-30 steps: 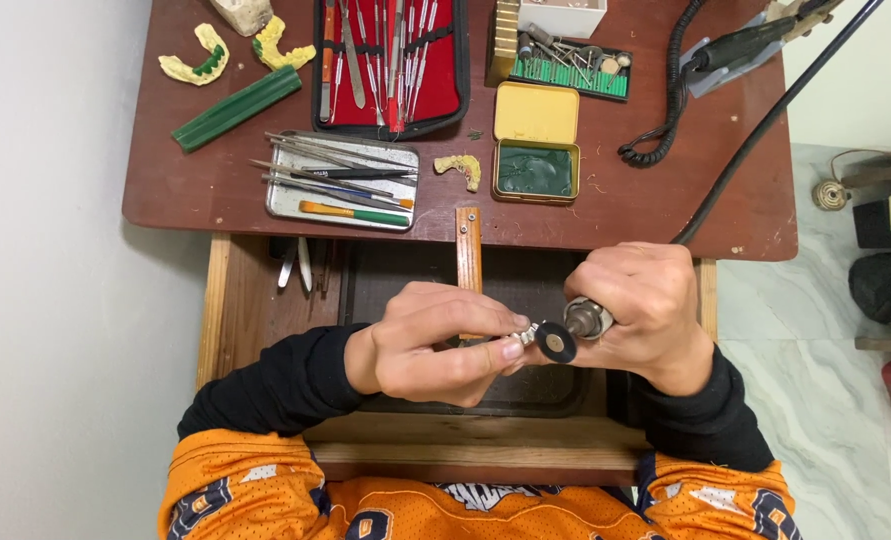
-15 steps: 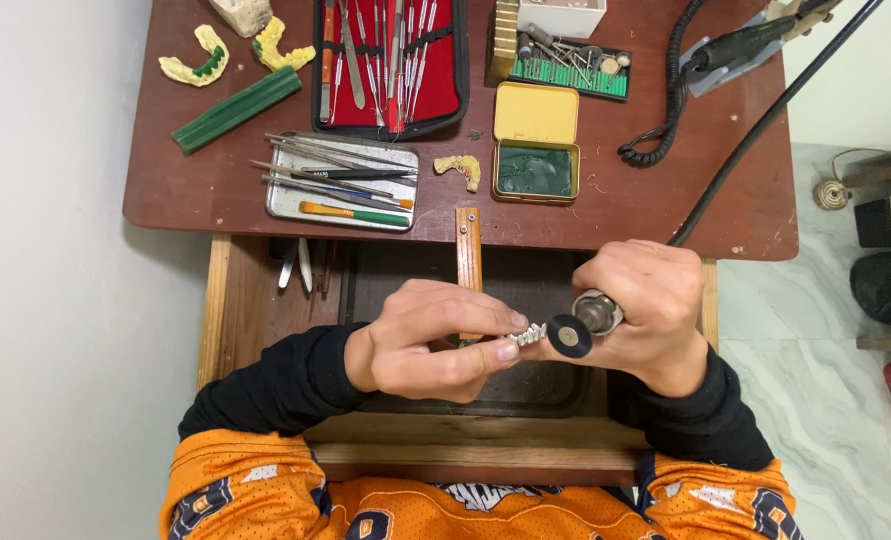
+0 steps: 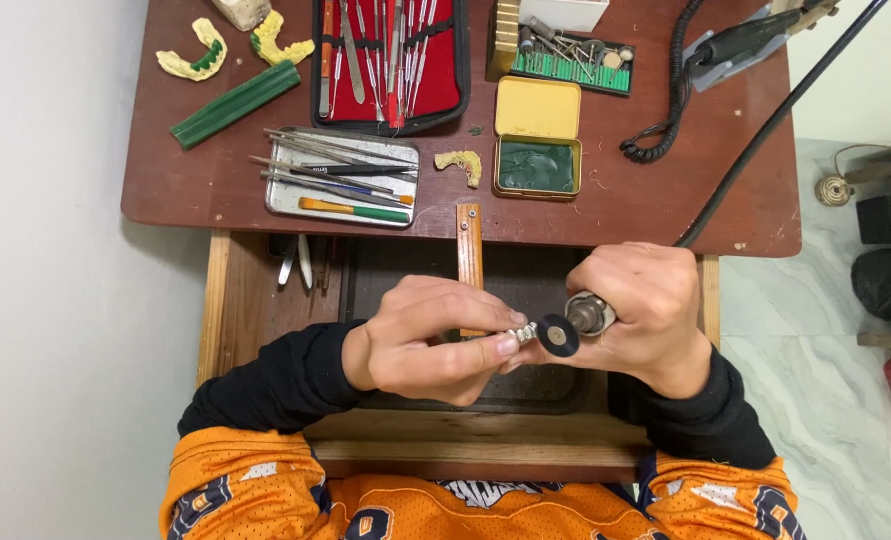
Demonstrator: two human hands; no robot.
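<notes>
Head view. Two hands work over the open drawer below the bench.

Right hand: fingers closed round one handpiece, its metal nose pointing left; a black cable runs from it up across the bench. One dark disc sits just at the nose, face toward the camera.

Left hand: fingers pinched shut on one small silver part that touches the disc. Disc and part lie between the two hands, above the drawer.

Bench count:
- One red tool case, open, holding a row of metal instruments; too many and too close to count.
- One metal tray with several long instruments, one of them with an orange and green handle.
- One yellow tin, lid open, green material in the base.
- One green bur rack, many burs standing in it.
- Three yellow dental casts: two at top left, one small beside the tin.
- One green bar.
- One coiled black cord.
</notes>
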